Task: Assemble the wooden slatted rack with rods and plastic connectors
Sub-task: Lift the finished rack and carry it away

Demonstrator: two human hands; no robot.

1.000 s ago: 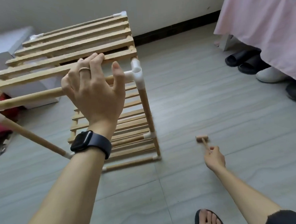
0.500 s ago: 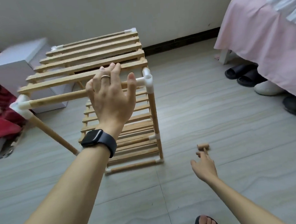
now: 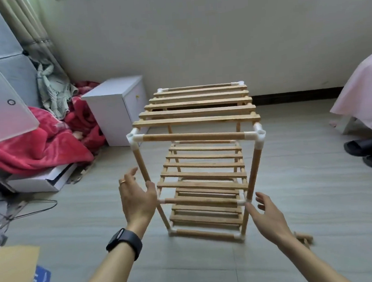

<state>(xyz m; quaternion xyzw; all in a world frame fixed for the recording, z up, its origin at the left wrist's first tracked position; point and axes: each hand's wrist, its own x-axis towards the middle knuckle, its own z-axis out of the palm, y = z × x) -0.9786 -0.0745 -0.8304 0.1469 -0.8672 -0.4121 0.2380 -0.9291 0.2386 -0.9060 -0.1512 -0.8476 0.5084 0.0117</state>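
The wooden rack (image 3: 193, 136) stands upright on the grey tiled floor (image 3: 304, 199) near a pale wall (image 3: 196, 42). The left hand (image 3: 138, 200) and right hand (image 3: 269, 219) hover with fingers spread, gripping nothing, just beside its front posts. A white box (image 3: 117, 105) and red blanket (image 3: 39, 147) lie left, a pink bedcover (image 3: 365, 99) right.

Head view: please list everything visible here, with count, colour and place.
Rack: one, light wood with white connectors, upright on floor, centre.
Box: one, white, behind rack's left.
Blanket: one, red, heaped at left.
Cloth: one, pink, right edge.
Slippers: two, black, floor at right.
Cardboard: one, tan, bottom left.
Wooden tool: one, tan, floor behind right wrist.
Watch: one, black, left wrist.
Left hand: open, beside rack's left front post.
Right hand: open, at right front post.
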